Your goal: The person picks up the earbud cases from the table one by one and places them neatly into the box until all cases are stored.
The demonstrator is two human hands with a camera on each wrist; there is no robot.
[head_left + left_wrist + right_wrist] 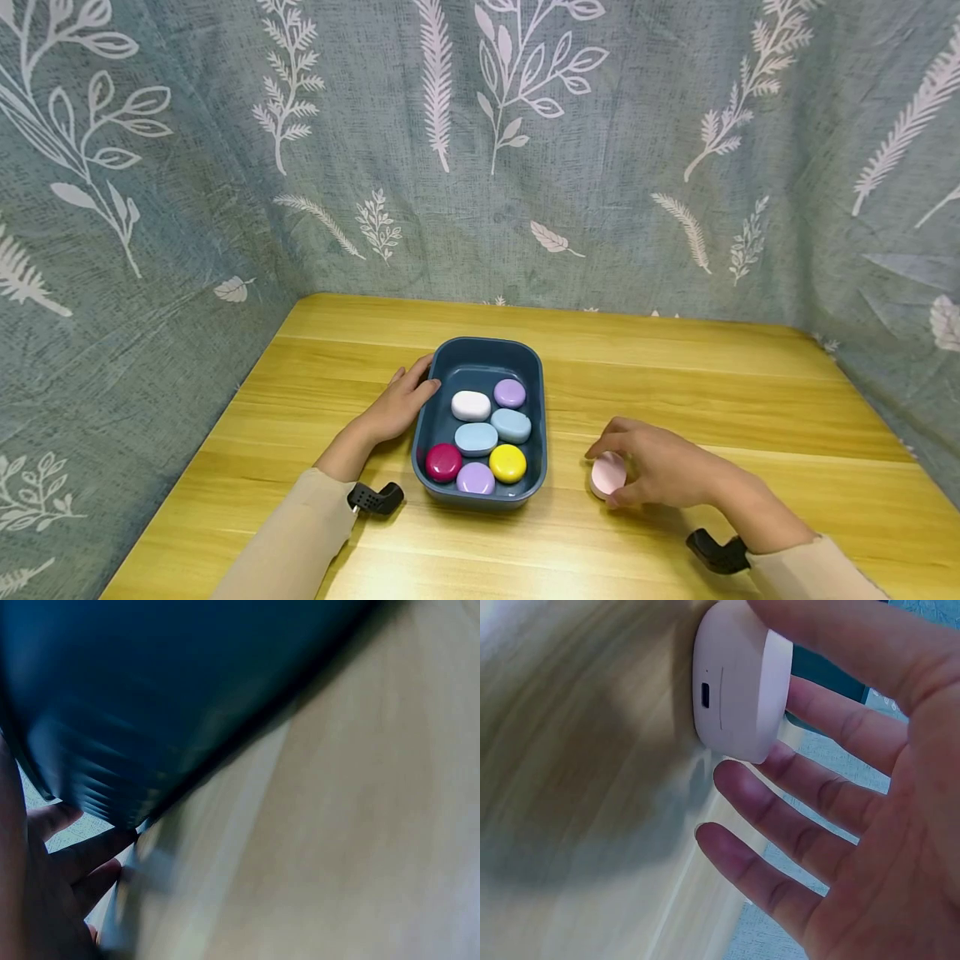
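A dark blue box [480, 354] stands on the table with several smooth, rounded cases inside. At its left wall is my left hand [397, 408], thumb over the rim and fingers along the outside. The left wrist view shows those fingertips against the ribbed end of the box [150, 690]. To the right of the box, my right hand [663, 462] holds a pale pink earbud case [608, 475] between thumb and fingers, low at the tabletop. A small charging port shows on the earbud case [731, 690] in the right wrist view, where the other fingers spread loosely.
Inside the box are a white case [471, 406], purple cases [510, 393], light blue cases [476, 438], a dark red case [444, 462] and a yellow case [507, 463]. The wooden table [637, 358] ends at a leaf-patterned curtain [465, 225] behind and at both sides.
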